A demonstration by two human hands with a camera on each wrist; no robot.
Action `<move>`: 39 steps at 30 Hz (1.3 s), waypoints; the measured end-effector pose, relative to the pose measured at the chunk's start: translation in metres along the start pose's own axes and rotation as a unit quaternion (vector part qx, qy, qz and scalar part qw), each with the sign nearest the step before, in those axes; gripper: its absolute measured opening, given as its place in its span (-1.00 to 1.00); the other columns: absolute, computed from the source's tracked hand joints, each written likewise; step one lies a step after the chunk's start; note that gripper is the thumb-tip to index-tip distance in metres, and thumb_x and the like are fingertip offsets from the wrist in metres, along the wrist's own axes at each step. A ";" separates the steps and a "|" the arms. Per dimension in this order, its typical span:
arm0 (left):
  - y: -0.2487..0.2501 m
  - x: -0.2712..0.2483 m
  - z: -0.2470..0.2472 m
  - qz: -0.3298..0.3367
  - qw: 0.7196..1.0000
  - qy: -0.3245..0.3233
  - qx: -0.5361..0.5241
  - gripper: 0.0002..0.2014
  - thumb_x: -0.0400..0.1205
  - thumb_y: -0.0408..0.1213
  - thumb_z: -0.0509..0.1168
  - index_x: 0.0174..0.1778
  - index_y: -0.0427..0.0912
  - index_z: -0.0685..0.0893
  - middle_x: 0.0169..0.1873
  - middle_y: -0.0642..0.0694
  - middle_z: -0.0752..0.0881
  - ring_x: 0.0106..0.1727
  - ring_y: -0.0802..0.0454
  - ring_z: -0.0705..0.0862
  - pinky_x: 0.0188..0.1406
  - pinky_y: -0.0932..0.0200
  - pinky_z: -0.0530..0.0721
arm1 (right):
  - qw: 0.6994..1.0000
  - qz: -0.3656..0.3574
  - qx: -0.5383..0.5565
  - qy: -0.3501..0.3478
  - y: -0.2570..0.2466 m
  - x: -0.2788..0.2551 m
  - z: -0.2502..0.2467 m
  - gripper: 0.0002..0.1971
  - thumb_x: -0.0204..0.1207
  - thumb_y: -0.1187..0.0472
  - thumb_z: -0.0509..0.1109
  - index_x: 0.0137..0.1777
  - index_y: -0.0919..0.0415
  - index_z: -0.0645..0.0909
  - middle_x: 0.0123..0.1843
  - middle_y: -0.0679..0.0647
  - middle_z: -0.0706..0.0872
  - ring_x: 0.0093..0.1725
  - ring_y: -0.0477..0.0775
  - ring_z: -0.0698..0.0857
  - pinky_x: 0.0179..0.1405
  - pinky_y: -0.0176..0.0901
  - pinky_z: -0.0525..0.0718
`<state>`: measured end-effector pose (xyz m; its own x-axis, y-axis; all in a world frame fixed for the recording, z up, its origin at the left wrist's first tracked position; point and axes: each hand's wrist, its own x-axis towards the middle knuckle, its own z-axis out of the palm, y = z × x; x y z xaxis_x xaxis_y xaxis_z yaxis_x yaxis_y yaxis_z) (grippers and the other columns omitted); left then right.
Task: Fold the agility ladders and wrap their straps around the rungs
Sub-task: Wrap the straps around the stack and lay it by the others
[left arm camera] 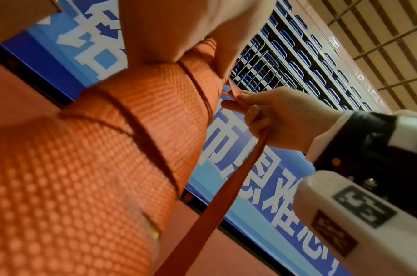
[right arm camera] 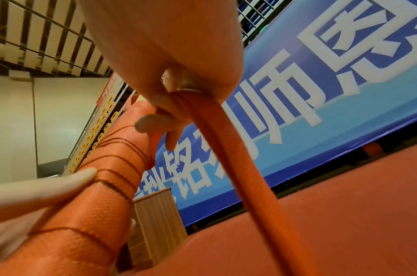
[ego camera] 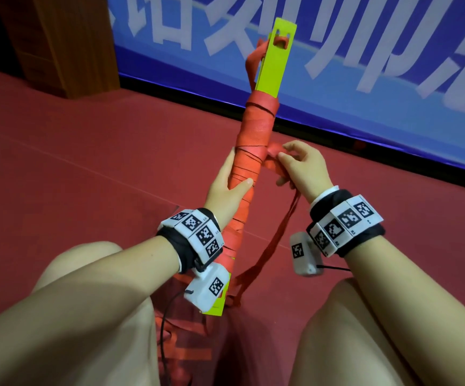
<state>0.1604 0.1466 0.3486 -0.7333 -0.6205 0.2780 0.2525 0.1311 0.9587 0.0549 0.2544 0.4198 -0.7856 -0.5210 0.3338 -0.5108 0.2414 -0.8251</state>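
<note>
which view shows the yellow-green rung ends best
Head view: the flat yellow-green plastic rungs stick out bare above the orange woven strap wrapping. Left wrist shows only a yellow sliver; right wrist barely a speck.

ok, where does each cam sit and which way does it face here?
Head: on the head, looking down at the wrapped rungs, both hands, forearms, knees.
Left wrist: under the left hand, looking up along the bundle; right hand shows.
Right wrist: under the right hand, looking along the strap; left fingers show.
Shared: the blue banner.
</note>
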 end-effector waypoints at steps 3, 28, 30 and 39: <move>-0.002 0.002 0.000 -0.015 0.999 0.028 -0.016 -0.30 0.64 -0.39 0.32 0.65 0.18 0.25 0.44 0.02 0.58 0.27 0.06 0.67 0.31 -0.03 0.65 | 1.000 -0.002 -0.005 -0.007 0.001 0.000 0.000 -0.81 0.60 0.35 0.25 -0.07 0.11 0.68 -0.43 0.02 0.69 -0.63 -0.08 0.66 -0.69 -0.24 0.48; 0.019 -0.009 0.005 0.091 0.990 -0.028 0.100 -0.44 0.77 -0.40 0.09 0.69 -0.03 0.13 -0.17 -0.11 0.68 -0.19 0.19 0.65 -0.08 0.17 0.61 | 0.973 0.056 0.203 0.093 -0.012 -0.018 0.023 -0.70 0.46 0.05 0.51 -0.30 0.27 0.58 -0.55 0.02 0.45 -0.59 -0.08 0.39 -0.56 -0.25 0.40; 0.018 -0.001 0.003 0.037 0.998 -0.022 0.043 -0.41 0.77 -0.29 0.14 0.70 0.05 0.10 -0.30 -0.01 0.61 -0.35 0.33 0.59 -0.22 0.34 0.58 | 0.960 0.063 0.266 0.066 -0.014 -0.017 0.019 -0.67 0.52 0.12 0.46 -0.43 0.19 0.53 -0.61 -0.05 0.39 -0.62 -0.10 0.32 -0.60 -0.29 0.32; 0.018 -0.004 0.006 -0.212 0.960 -0.127 -0.131 -0.52 0.74 0.19 -0.02 0.08 -0.11 0.63 -0.30 -0.16 0.73 -0.30 -0.02 0.72 -0.12 0.05 0.71 | 0.967 0.000 0.253 -0.037 -0.014 -0.012 0.008 -0.76 0.61 0.18 0.37 -0.31 0.13 0.66 -0.53 0.01 0.49 -0.59 -0.07 0.43 -0.64 -0.33 0.32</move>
<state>0.1640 0.1555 0.3649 -0.9273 -0.3619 -0.0955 0.0233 -0.3104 0.9503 0.0740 0.2510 0.4234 -0.7488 -0.5825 0.3163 -0.2597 -0.1811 -0.9485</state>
